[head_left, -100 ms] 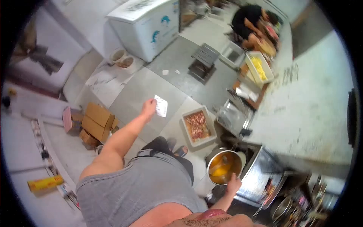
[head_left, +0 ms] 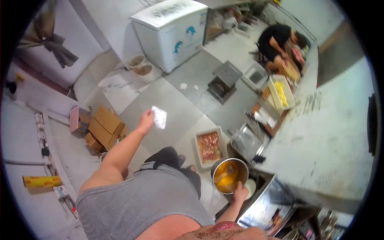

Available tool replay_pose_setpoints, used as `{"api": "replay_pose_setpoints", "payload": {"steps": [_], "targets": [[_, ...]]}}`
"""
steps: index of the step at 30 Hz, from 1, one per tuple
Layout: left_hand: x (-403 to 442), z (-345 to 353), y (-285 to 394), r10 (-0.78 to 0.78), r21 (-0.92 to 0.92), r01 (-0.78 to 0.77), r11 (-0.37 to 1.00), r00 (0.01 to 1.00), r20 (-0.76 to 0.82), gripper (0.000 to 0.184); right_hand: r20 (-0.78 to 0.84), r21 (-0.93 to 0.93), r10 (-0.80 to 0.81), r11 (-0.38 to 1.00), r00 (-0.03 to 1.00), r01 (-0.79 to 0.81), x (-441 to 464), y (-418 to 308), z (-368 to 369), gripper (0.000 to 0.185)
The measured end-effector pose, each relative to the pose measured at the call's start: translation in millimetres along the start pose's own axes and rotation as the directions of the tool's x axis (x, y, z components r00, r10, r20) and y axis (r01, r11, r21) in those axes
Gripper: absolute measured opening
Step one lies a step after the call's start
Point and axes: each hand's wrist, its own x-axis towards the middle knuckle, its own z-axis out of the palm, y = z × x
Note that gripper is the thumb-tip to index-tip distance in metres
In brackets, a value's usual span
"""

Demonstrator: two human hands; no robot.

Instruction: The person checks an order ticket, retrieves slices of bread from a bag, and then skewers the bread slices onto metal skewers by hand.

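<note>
My left hand point(head_left: 146, 121) is stretched out to the front left, its fingers closed on a small white printed packet point(head_left: 159, 117) over the grey floor tiles. My right hand point(head_left: 240, 192) grips the near rim of a round metal pot point(head_left: 220, 187). Orange-yellow liquid point(head_left: 232, 177) fills the lower part of the pot, and a ladle point(head_left: 229, 170) lies in it. Just beyond the pot, a white tub point(head_left: 197, 146) of reddish chopped pieces stands on the floor.
A white chest freezer point(head_left: 168, 40) stands ahead. A low dark stool point(head_left: 227, 75) is on the floor. Cardboard boxes point(head_left: 106, 127) sit at left. At upper right, a co-worker point(head_left: 276, 42) bends beside a tub of yellow food point(head_left: 285, 105). A metal counter point(head_left: 262, 204) is at right.
The view has shifted, with the room appearing lower. My left hand and the packet now show further left. The pot has moved left, closer to the tub, uncovering a pale round thing beside it.
</note>
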Motion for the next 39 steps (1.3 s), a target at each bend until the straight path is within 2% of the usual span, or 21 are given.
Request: {"api": "replay_pose_setpoints", "payload": {"steps": [2,3,5,7,8,10,11,14,15,16,18,21,24,25,26,28,30,32,35,38,39], "targets": [[31,-48,-23,-0.052,-0.005,0.051,0.999,0.989,-0.140,0.030,0.030,0.037,-0.151,0.988,0.988,0.150,36,-41,40,0.031],[47,-74,-35,-0.086,-0.038,0.080,0.996,0.979,-0.186,0.030,0.036,0.170,-0.207,0.965,0.978,0.198,64,-45,72,0.030],[58,-121,-68,-0.201,-0.025,0.204,0.979,0.922,-0.332,0.030,0.110,0.057,-0.224,0.974,0.968,0.219,85,-82,102,0.033],[70,-138,-83,-0.324,-0.101,0.308,0.946,0.889,-0.323,0.029,0.088,-0.008,-0.213,0.977,0.973,0.215,110,-122,128,0.036],[91,-140,-92,-0.328,-0.132,0.300,0.945,0.873,-0.360,0.028,0.079,-0.050,-0.213,0.975,0.974,0.217,133,-137,144,0.037],[122,-147,-103,-0.355,-0.165,0.314,0.935,0.837,-0.417,0.028,0.060,-0.152,-0.176,0.971,0.983,0.184,147,-179,169,0.039],[143,-152,-100,-0.350,-0.197,0.296,0.935,0.861,-0.369,0.028,0.043,-0.006,-0.172,0.985,0.984,0.173,147,-200,180,0.037],[220,-153,-86,-0.389,-0.252,0.317,0.914,0.859,-0.333,0.029,0.046,0.151,0.045,0.987,0.998,-0.052,166,-260,207,0.035],[247,-146,-67,-0.394,-0.253,0.317,0.914,0.842,-0.369,0.028,0.069,0.160,0.131,0.977,0.989,-0.140,197,-256,216,0.032],[275,-140,-45,-0.373,-0.261,0.294,0.920,0.861,-0.346,0.029,0.037,0.237,0.090,0.967,0.995,-0.096,218,-258,229,0.031],[325,-118,2,-0.329,-0.278,0.249,0.928,0.897,-0.295,0.029,0.050,0.152,0.046,0.987,0.998,-0.053,252,-280,240,0.039],[405,-68,52,-0.195,-0.232,0.154,0.960,0.967,-0.166,0.025,0.007,0.085,0.226,0.970,0.974,-0.226,214,-420,247,0.037],[458,-14,139,-0.117,-0.237,0.097,0.967,0.991,-0.071,0.028,0.031,0.304,0.115,0.945,0.993,-0.119,295,-420,275,0.037],[479,3,159,-0.081,-0.262,0.065,0.963,0.995,-0.053,0.028,0.012,0.298,0.104,0.949,0.994,-0.103,321,-426,288,0.037],[498,22,177,-0.046,-0.286,0.034,0.958,0.998,-0.035,0.027,0.043,0.312,0.163,0.935,0.986,-0.168,347,-433,298,0.036],[531,52,211,-0.024,-0.326,0.023,0.945,1.000,0.001,0.027,0.023,0.189,0.087,0.978,0.996,-0.089,378,-476,316,0.036],[566,70,253,-0.038,-0.351,0.045,0.935,0.999,0.026,0.027,-0.071,0.029,-0.196,0.980,0.978,0.198,481,-438,359,0.038],[605,90,278,-0.017,-0.279,0.013,0.960,1.000,-0.011,0.026,0.050,0.181,0.082,0.979,0.995,-0.090,467,-548,355,0.038],[661,114,318,0.026,-0.190,-0.035,0.981,0.998,-0.050,0.026,0.046,0.293,-0.013,0.956,0.999,-0.001,509,-636,372,0.037],[703,138,361,-0.004,-0.305,-0.008,0.952,0.999,-0.037,0.026,0.119,0.173,0.073,0.981,0.990,-0.093,569,-722,384,0.034],[715,146,372,0.025,-0.312,-0.036,0.949,0.999,-0.039,0.026,0.126,0.205,0.006,0.978,0.992,-0.032,592,-746,390,0.035]]}}
